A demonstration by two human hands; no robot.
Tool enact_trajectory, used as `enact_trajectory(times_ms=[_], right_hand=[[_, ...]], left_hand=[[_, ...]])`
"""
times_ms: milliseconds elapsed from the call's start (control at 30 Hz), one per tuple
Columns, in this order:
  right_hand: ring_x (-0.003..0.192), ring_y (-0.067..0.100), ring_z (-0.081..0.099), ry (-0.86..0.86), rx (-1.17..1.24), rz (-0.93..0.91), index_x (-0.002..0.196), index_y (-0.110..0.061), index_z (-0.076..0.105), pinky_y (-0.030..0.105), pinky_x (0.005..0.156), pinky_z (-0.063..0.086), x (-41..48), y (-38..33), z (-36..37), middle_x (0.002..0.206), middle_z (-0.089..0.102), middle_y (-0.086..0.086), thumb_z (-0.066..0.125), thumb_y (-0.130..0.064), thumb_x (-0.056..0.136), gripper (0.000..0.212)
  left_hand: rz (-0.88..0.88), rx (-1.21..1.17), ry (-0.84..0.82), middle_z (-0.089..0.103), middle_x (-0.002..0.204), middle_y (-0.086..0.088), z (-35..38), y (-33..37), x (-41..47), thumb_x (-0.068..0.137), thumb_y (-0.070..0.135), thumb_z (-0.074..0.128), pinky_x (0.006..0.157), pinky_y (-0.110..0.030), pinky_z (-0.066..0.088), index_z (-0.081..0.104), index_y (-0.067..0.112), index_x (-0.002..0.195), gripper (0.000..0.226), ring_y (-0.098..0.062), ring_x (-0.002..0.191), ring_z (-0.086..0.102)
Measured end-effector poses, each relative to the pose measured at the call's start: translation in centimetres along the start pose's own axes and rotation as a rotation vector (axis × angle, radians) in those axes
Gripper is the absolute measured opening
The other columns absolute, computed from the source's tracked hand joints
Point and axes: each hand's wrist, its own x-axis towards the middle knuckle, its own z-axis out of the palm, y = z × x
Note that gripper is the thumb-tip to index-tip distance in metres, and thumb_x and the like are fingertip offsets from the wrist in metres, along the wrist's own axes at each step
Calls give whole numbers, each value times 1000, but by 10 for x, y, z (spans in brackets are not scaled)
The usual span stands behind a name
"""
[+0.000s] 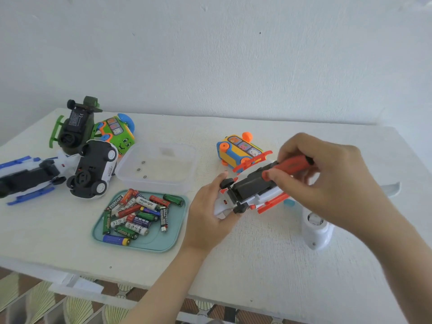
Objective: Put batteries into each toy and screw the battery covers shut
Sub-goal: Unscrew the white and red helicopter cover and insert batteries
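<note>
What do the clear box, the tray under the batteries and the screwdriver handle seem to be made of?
The clear box looks like translucent plastic: the table shows through its cloudy walls. The tray seems matte teal plastic, with a moulded raised rim. The screwdriver handle looks like red plastic or rubber with a black end; blur leaves that open.

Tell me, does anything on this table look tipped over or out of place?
Nothing looks damaged. The white toy car at left lies wheels-up, and the yellow toy bus appears tipped onto its side. Three small silver discs sit loose in the clear plastic tub.
</note>
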Motion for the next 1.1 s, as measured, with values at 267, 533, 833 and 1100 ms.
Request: enact_trajectory(times_ms=[267,533,833,1100], right_hand=[[54,7,57,-154,-148,74,71,-26,64,26,45,46,-28,-2,-8,51,58,-12,51,-56,77,32],[49,-3,49,-179,-143,90,72,-26,63,13,46,36,-43,-11,2,44,49,-17,56,-44,81,21],[50,-2,48,-123,-152,122,73,-24,64,15,46,37,-47,-10,0,48,46,-21,58,-40,81,18],[60,7,48,-282,-324,194,101,-36,47,24,60,44,-52,-23,-2,59,50,-13,47,-52,86,22]], left_hand=[[20,8,6,53,118,24,1,0,-1,79,39,70,94,-8,39,45,17,135,65,-4,102,57],[28,42,2,57,121,12,2,2,-1,78,41,71,91,-10,41,44,19,134,66,-5,96,57],[28,33,9,56,121,14,1,4,-1,78,42,69,92,-6,39,45,19,133,64,-5,97,57],[5,53,25,53,117,26,2,3,-2,76,40,71,91,-3,38,47,19,133,66,1,96,56]])
